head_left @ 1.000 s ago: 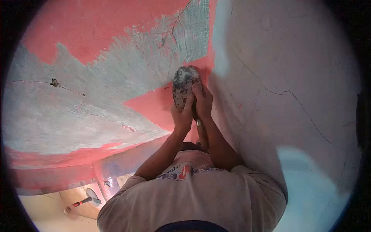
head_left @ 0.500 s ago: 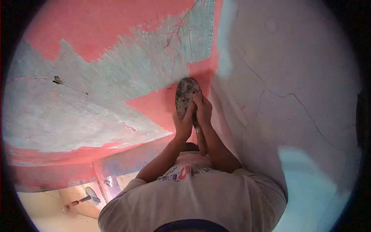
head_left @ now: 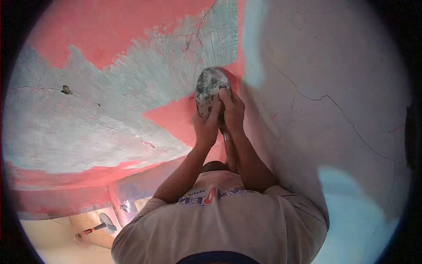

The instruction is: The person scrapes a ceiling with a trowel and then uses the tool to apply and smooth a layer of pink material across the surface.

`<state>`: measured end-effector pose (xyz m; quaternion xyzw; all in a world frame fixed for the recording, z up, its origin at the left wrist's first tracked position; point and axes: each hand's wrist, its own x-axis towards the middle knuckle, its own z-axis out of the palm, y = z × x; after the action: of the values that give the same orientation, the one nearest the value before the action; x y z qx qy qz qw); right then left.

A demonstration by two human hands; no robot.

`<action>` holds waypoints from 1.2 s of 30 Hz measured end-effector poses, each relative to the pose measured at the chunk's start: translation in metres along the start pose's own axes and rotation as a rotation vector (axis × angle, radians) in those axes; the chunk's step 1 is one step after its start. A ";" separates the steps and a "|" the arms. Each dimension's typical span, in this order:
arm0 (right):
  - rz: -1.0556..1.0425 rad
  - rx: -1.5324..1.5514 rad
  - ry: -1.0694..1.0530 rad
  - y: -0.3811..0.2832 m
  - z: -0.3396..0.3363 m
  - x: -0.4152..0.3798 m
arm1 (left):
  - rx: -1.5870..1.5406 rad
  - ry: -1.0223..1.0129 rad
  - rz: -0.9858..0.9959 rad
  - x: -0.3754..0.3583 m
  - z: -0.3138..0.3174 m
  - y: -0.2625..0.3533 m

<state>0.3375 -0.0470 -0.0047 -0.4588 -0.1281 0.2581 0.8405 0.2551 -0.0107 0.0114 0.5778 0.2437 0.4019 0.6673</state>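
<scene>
Oval tool head (head_left: 212,88): was positioned near the corner, in front of the pink-and-grey wall (head_left: 114,101) and left of the plain wall (head_left: 334,75). Could not be confirmed as touching either. Was clasped at the lower left by the left hand (head_left: 205,132), nearly closed, with the thumb on the face. Was clasped at the right by the right hand (head_left: 234,112), likewise nearly closed. Showed a wooden handle (head_left: 230,154) below. Appeared to be at the surface-working step; seemed to call next for steady, even two-handed pressure.
</scene>
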 end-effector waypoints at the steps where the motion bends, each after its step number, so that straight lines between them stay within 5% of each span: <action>1: -0.008 -0.004 -0.004 0.002 -0.001 0.007 | 0.007 -0.012 -0.003 0.001 0.002 0.000; 5: -0.069 -0.170 0.028 0.005 -0.008 -0.008 | 0.072 0.007 0.027 -0.013 -0.005 -0.021; 20: -0.010 -0.005 0.027 -0.028 0.011 -0.002 | 0.030 -0.042 0.038 0.002 0.000 -0.001; 24: -0.202 -0.124 0.002 -0.011 0.003 0.001 | -0.009 -0.018 0.020 0.000 -0.001 -0.012; 36: -0.027 -0.051 0.043 0.004 0.004 -0.004 | -0.001 0.002 0.047 -0.011 -0.003 -0.007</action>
<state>0.3312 -0.0447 -0.0061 -0.4837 -0.1230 0.2334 0.8346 0.2489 -0.0182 0.0021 0.5827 0.2304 0.4183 0.6576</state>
